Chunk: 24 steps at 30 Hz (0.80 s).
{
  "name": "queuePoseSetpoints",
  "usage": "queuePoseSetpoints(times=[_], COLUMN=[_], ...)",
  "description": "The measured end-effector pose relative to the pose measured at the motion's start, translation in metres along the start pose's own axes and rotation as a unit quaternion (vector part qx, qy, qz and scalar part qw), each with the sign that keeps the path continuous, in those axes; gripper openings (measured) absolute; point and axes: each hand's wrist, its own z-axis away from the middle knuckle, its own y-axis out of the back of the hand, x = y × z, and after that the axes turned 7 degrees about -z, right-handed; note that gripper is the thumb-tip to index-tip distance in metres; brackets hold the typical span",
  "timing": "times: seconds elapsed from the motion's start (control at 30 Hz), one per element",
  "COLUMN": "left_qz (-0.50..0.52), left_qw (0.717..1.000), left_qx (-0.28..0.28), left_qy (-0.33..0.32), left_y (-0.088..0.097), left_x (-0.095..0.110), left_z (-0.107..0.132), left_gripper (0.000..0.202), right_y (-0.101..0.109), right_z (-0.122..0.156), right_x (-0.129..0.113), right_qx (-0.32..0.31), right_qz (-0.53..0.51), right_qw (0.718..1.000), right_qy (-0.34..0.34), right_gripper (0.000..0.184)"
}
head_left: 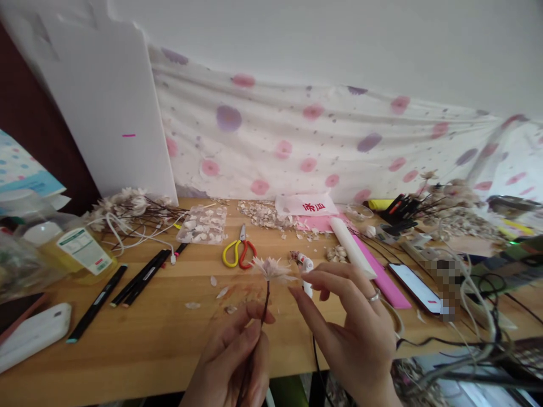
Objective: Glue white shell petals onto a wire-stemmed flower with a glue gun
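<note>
My left hand [240, 353] is closed around the thin dark stem of a pale flower [271, 270], held upright over the front of the table. Its narrow whitish-pink petals spread out at the top of the stem. Beside the petals on the right is my right hand [350, 322], with thumb and index fingertip a little apart; whether they touch a petal edge I cannot tell. Behind the flower lie scissors [240, 249] with one yellow and one red handle. A small white bottle [306, 265] stands partly hidden behind my right fingers. Loose petals [193, 305] are scattered on the wood.
Black markers [142, 277] and a bottle of yellow liquid [85, 249] are at left. Dried flowers [127, 206] lie behind them. Petal piles [263, 215] run along the back. A white roll [352, 249], pink sheet [382, 274], phone [416, 288] and cables are at right.
</note>
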Motion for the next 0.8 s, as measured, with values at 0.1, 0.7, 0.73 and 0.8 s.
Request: queuePoseSetpoints(times=[0.1,0.7,0.73,0.8], left_qz=[-0.002,-0.008,0.002,0.014], left_qw=[1.000,1.000,1.000,0.999], left_qx=[-0.017,-0.013,-0.013,-0.012], left_qy=[0.002,0.026,0.025,0.029], left_y=[0.000,-0.007,-0.007,-0.007], left_x=[-0.001,-0.004,-0.004,-0.004], left_z=[0.001,0.007,0.007,0.006], left_gripper=[0.023,0.030,0.029,0.029], right_y=[0.000,-0.018,-0.018,-0.018], right_z=[0.001,0.007,0.007,0.007], right_x=[-0.002,0.000,0.000,0.000], right_qx=[0.006,-0.218,-0.216,-0.209], right_qz=[-0.032,-0.447,-0.453,-0.464], right_qw=[0.999,0.758,0.754,0.751], right_qy=[-0.044,-0.423,-0.423,-0.420], right_gripper=[0.018,0.057,0.056,0.055])
